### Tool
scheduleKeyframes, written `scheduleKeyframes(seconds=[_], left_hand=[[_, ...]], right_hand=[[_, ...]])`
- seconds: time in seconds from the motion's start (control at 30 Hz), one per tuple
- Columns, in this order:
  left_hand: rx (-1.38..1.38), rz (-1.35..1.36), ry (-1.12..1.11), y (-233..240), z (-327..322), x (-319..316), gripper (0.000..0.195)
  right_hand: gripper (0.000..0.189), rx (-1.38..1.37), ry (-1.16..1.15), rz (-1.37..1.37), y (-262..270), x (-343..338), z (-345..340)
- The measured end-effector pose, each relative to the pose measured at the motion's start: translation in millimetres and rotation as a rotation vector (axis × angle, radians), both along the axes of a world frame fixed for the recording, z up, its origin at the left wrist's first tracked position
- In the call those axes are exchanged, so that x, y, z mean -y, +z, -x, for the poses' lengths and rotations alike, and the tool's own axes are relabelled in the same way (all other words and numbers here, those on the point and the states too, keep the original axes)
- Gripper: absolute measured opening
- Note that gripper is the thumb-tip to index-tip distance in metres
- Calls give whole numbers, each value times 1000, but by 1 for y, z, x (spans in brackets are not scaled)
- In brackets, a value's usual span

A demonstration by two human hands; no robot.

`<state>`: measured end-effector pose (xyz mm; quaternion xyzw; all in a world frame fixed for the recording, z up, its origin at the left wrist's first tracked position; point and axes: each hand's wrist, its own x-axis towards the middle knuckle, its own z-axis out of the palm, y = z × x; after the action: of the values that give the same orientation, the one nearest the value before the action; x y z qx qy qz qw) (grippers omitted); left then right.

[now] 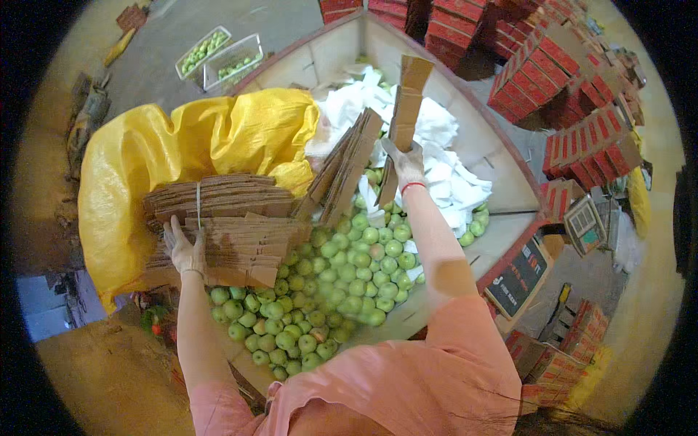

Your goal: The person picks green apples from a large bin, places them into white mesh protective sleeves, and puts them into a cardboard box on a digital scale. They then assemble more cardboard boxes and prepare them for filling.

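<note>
Before me, green apples (349, 261) fill much of a large walled bin (491, 141). My left hand (185, 248) rests on the left end of a stack of flat corrugated cardboard pieces (240, 240), part of it bound with a pale strap. In my right hand (404, 163) is a long folded cardboard strip (411, 95), pointing away from me over the apples. Between my hands, more loose cardboard strips (346, 163) lean in a slanted bunch. White foam or paper wraps (447, 180) lie heaped over the apples around and beyond my right hand.
A yellow plastic sack (207, 141) drapes across the bin's left side. Two white crates (232, 62) with green apples stand on the floor beyond. Red-and-brown cartons (537, 79) are stacked at the right, near a dark sign (518, 278) and a scale-like device (584, 226).
</note>
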<state>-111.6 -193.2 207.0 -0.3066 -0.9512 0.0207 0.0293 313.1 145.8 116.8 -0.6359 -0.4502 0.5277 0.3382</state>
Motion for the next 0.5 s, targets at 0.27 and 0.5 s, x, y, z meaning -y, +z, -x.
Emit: scheduleKeyframes(seconds=[0.27,0.5], left_hand=[[754,-622,-192,16,-114,57,81],[1539,-381,-579,93,-393,32,105]], right_hand=[[55,-576,197,-2,110,159,-67],[68,-390,526,-53,157,301,-120]])
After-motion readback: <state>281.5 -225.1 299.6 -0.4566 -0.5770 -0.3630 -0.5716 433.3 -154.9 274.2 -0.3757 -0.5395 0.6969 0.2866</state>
